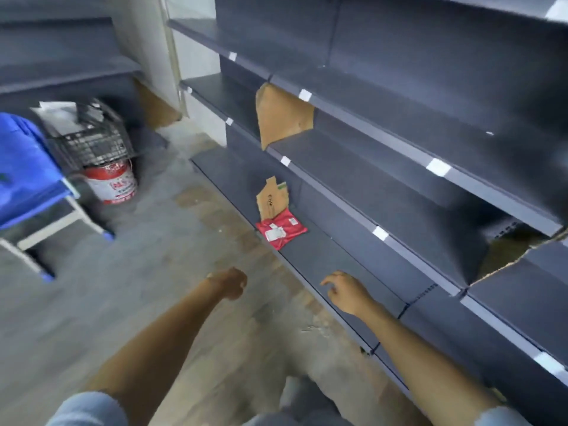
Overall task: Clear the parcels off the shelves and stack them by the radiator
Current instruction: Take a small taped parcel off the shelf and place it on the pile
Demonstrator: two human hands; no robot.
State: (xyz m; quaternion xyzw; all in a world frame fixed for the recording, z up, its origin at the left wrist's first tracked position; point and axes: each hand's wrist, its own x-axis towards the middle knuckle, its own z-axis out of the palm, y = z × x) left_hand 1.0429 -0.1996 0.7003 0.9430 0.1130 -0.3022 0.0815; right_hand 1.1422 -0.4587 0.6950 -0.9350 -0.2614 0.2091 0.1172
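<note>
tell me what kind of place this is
Probably a shop stockroom or parcel pickup point: long dark metal shelves with white label tags, a red parcel on the bottom shelf, and a wire basket over a paint bucket.

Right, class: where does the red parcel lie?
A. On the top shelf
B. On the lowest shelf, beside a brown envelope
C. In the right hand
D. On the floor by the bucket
B: the red parcel lies on the lowest shelf, the brown envelope just behind it.
</note>
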